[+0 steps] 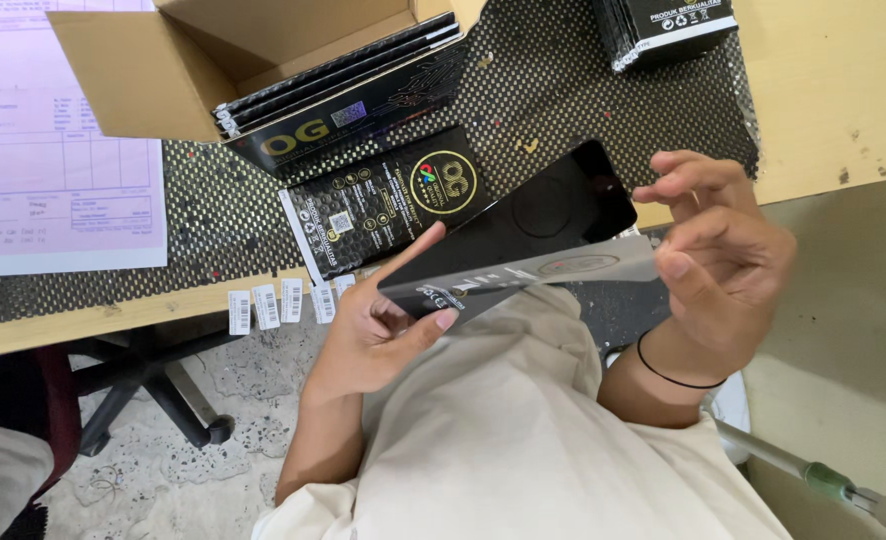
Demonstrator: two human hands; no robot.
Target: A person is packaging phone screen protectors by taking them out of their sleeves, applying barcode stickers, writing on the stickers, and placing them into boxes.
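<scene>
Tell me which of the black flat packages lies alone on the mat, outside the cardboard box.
The black package with the gold ring emblem, flat on the patterned mat just below the box; the others stand stacked inside the box.

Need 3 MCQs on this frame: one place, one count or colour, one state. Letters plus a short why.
1. Where does the flat black packet with the gold round mark lie?
A. on the dark mesh mat, just in front of the cardboard box
B. inside the cardboard box
C. on the floor by the chair

2. What colour is the band on the right wrist?
A. white
B. black
C. red

3. How is the dark glass panel held?
A. lying flat on the mat, untouched
B. held up by both hands
C. tucked inside the box

Answers: 1 A, the packet rests on the dark mesh mat beside the cardboard box. 2 B, a thin black loop circles the wrist. 3 B, the left hand grips its lower end and the right hand pinches the clear film strip along it.
</scene>
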